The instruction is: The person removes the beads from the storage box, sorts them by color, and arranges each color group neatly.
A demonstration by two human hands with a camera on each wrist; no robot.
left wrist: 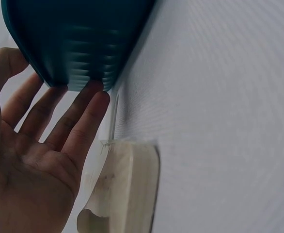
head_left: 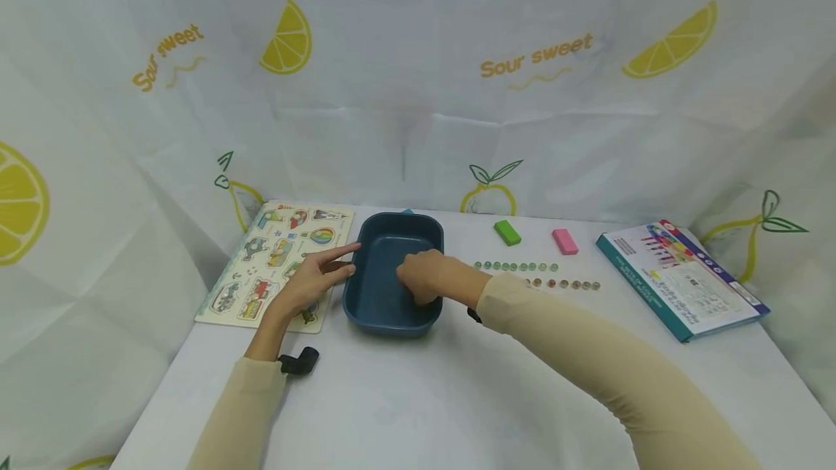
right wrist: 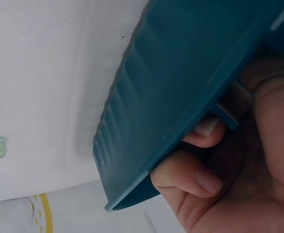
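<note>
Now: blue tray point(head_left: 392, 289) held at its right rim, nothing inside yet.
Right hand point(head_left: 421, 278) curled over the rim; left hand point(head_left: 313, 278) spread flat beside the left wall. Beads point(head_left: 522, 267), green block point(head_left: 506, 232), pink block point(head_left: 564, 241) on the white worktop point(head_left: 424, 397); lemon cloth behind.

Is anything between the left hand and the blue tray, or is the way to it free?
Nothing visible stands between them. The left hand, fingers straight, lies right beside the blue tray, over the puzzle board. The right hand already grips the tray's rim.
</note>
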